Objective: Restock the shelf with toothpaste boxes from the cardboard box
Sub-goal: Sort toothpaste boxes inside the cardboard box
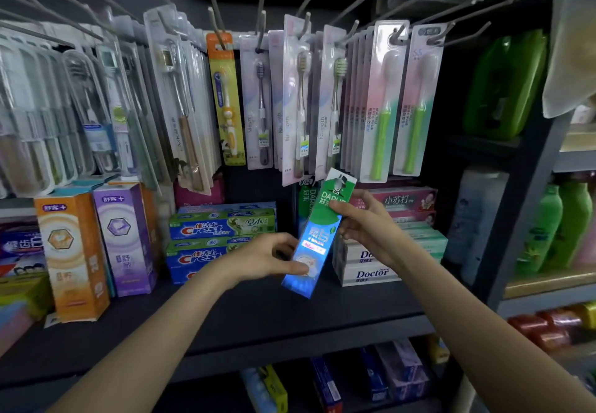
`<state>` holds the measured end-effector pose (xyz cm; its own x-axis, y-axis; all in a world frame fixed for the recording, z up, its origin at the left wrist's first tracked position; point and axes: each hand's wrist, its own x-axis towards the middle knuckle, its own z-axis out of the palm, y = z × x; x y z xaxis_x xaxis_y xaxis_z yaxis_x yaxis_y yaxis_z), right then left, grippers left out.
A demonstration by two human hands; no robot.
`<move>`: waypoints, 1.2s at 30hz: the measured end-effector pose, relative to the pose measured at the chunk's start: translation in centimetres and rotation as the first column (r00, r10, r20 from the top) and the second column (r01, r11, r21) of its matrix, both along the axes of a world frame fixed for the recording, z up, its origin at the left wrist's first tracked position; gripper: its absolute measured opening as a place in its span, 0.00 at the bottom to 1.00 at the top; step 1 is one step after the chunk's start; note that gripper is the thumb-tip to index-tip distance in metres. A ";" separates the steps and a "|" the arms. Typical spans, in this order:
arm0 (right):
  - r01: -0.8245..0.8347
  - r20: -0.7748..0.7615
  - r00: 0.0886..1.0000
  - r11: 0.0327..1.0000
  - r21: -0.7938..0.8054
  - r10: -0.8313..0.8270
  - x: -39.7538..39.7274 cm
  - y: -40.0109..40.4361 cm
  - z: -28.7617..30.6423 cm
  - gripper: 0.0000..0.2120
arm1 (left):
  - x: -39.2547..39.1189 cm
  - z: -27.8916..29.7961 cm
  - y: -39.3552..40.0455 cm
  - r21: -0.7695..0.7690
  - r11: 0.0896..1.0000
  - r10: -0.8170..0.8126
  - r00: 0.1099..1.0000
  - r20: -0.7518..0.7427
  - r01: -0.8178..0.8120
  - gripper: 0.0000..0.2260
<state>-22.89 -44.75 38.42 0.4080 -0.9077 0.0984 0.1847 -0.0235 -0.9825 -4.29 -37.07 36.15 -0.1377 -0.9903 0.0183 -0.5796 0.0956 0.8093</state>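
Two hands: both on one toothpaste box, over the middle of the shelf.
Shelf (258, 316): dark flat board, bare at the front; stock stands and lies along the back. Cardboard supply box not in view.
Hanging toothbrush packs (383, 103): row on pegs above, lower ends just over the box's top. Risk, as I judge it, of snagging them if the box is lifted.
Orange upright box (69, 251): standing at far left, beside a purple one.
Crest stack (222, 241): flat boxes piled left of the open slot.
Doctor stack (371, 267): white boxes piled flat, right of the slot, just behind the right hand.
Toothpaste box (317, 235): long green-and-blue carton, tilted, top leaning right, bottom corner low near the shelf board; whether it touches, cannot tell. Sits in front of the gap between the two stacks.
Handling: likely light, thin stiff card with a glossy print, so somewhat slippery and easily dented at the corners. Best held across the narrow sides, near each end, with mild pressure.
Right hand (364, 225): fingers curled round the upper half, thumb on the front face.
Left hand (274, 257): fingers bent, thumb across the lower front; grips the bottom end.
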 end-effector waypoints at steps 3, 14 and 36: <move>0.021 -0.030 0.999 1.000 0.002 -0.021 0.3 0.0 -0.1 0.22 | 0.8 -0.3 0.1 0.044 0.999 0.024 0.999 0.042 -0.026 0.12; 0.121 -0.651 0.591 0.850 -0.513 -0.477 5.2 -1.6 -0.9 0.23 | -1.6 -6.0 -2.6 -0.109 0.945 0.324 0.927 0.189 -0.308 0.12; 0.300 -0.542 0.573 0.773 -0.559 -0.615 8.3 -4.8 -2.7 0.32 | -0.4 -6.8 -4.1 -0.127 0.920 0.374 0.927 0.011 -0.369 0.17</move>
